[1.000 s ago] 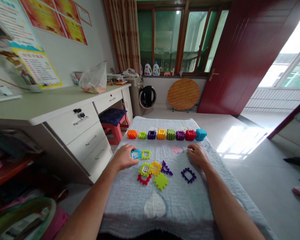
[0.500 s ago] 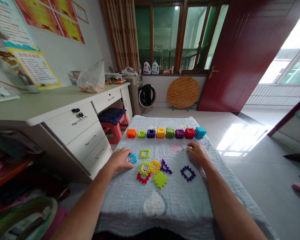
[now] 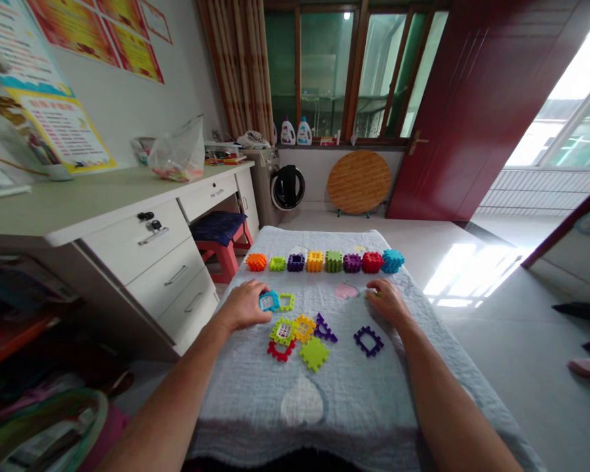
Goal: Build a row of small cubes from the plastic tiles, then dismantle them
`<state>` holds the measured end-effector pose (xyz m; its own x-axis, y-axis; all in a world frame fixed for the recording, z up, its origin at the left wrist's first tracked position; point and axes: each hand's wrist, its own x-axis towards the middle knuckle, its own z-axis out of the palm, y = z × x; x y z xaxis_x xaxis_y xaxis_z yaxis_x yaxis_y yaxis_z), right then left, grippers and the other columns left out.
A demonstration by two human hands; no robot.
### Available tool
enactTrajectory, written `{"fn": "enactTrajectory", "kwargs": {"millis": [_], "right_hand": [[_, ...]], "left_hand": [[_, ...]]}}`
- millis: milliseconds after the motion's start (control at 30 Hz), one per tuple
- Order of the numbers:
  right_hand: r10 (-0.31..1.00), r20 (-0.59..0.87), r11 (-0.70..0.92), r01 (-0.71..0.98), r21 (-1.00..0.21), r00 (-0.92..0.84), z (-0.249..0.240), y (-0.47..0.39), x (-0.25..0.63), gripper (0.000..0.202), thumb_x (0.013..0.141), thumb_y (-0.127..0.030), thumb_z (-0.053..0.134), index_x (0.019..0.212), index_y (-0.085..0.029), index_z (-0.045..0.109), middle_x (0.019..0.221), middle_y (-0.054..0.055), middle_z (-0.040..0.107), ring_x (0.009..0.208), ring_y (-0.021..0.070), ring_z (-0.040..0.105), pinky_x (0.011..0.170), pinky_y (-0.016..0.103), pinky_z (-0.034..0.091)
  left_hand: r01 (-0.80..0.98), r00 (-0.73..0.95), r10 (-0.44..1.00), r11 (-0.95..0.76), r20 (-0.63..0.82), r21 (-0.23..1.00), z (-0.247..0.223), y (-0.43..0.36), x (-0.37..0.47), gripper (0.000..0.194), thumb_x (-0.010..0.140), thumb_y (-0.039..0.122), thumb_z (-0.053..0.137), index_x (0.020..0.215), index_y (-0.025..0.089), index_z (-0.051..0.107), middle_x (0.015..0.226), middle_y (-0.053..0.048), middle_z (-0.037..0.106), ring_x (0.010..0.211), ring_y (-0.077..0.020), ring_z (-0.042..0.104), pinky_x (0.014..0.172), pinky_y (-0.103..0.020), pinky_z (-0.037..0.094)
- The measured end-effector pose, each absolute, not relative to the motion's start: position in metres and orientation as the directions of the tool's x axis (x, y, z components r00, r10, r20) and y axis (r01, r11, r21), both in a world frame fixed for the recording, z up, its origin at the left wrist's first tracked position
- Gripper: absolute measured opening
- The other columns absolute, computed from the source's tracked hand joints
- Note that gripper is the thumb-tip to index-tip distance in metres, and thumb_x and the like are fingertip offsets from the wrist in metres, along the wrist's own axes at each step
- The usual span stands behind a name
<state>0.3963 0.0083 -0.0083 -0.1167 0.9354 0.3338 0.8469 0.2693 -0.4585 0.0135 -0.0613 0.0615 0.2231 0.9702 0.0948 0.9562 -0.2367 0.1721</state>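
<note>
My left hand grips a blue toothed piece, whose right side meets a light green square frame. On the right, my right hand has its fingers curled round a small green piece, mostly hidden. Between the hands lie a yellow-green frame, a yellow piece, a red frame, a solid green square and a purple triangle. A purple frame lies apart, nearer my right hand.
Several block stacks stand in a row across the cloth, from an orange stack to a blue one. The cloth covers the table. A white desk and a stool stand at the left.
My left hand has moved forward and slightly right with the blue piece, bringing it up to the light green frame. My right hand has hardly moved.
</note>
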Motion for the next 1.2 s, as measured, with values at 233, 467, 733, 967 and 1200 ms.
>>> {"fn": "enactTrajectory", "kwargs": {"millis": [233, 467, 733, 967, 1200], "right_hand": [[0.930, 0.366, 0.185, 0.912, -0.367, -0.041, -0.005, 0.003, 0.393, 0.022, 0.079, -0.028, 0.056, 0.096, -0.021, 0.069, 0.102, 0.008, 0.064, 0.095, 0.0250, 0.053, 0.083, 0.037, 0.037], [0.926, 0.372, 0.207, 0.906, -0.370, -0.060, 0.000, -0.001, 0.390, 0.021, 0.080, -0.028, 0.056, 0.096, -0.021, 0.068, 0.104, 0.008, 0.063, 0.096, 0.0253, 0.052, 0.084, 0.037, 0.038], [0.916, 0.393, 0.242, 0.894, -0.377, -0.082, 0.002, -0.005, 0.383, 0.019, 0.080, -0.026, 0.056, 0.095, -0.022, 0.067, 0.102, 0.007, 0.064, 0.096, 0.0251, 0.052, 0.084, 0.037, 0.037], [0.880, 0.400, 0.422, 0.810, -0.408, -0.257, 0.013, -0.018, 0.351, 0.023, 0.082, -0.027, 0.057, 0.102, -0.021, 0.065, 0.103, 0.007, 0.066, 0.099, 0.0248, 0.051, 0.089, 0.039, 0.037], [0.863, 0.276, 0.504, 0.764, -0.402, -0.423, 0.020, -0.020, 0.304, 0.052, 0.076, -0.032, 0.065, 0.126, -0.019, 0.055, 0.122, 0.010, 0.061, 0.113, 0.0279, 0.047, 0.093, 0.042, 0.036]], "left_hand": [[0.886, 0.406, 0.898, -0.433, 0.171, 0.169, 0.068, -0.031, 0.092, 0.046, 0.058, 0.036, 0.068, 0.101, 0.019, 0.063, 0.099, -0.007, 0.062, 0.093, -0.0245, 0.059, 0.085, -0.033, 0.046], [0.880, 0.445, 0.892, -0.451, 0.075, 0.149, 0.038, 0.001, 0.131, 0.050, 0.059, 0.029, 0.065, 0.108, 0.017, 0.063, 0.106, -0.011, 0.061, 0.100, -0.0277, 0.059, 0.091, -0.036, 0.046], [0.853, 0.484, 0.875, -0.471, -0.003, 0.223, 0.037, 0.011, 0.128, 0.065, 0.058, 0.027, 0.069, 0.120, 0.011, 0.059, 0.115, -0.015, 0.061, 0.111, -0.0304, 0.057, 0.099, -0.036, 0.043], [0.809, 0.352, 0.912, -0.410, 0.212, 0.420, 0.050, -0.018, 0.081, 0.056, 0.068, 0.027, 0.065, 0.122, 0.014, 0.056, 0.120, -0.012, 0.059, 0.113, -0.0254, 0.056, 0.101, -0.035, 0.042], [0.772, 0.087, 0.912, -0.315, 0.400, 0.552, 0.012, -0.035, 0.028, 0.038, 0.069, 0.011, 0.051, 0.104, 0.016, 0.063, 0.106, -0.008, 0.064, 0.104, -0.0216, 0.060, 0.099, -0.037, 0.046]]}}
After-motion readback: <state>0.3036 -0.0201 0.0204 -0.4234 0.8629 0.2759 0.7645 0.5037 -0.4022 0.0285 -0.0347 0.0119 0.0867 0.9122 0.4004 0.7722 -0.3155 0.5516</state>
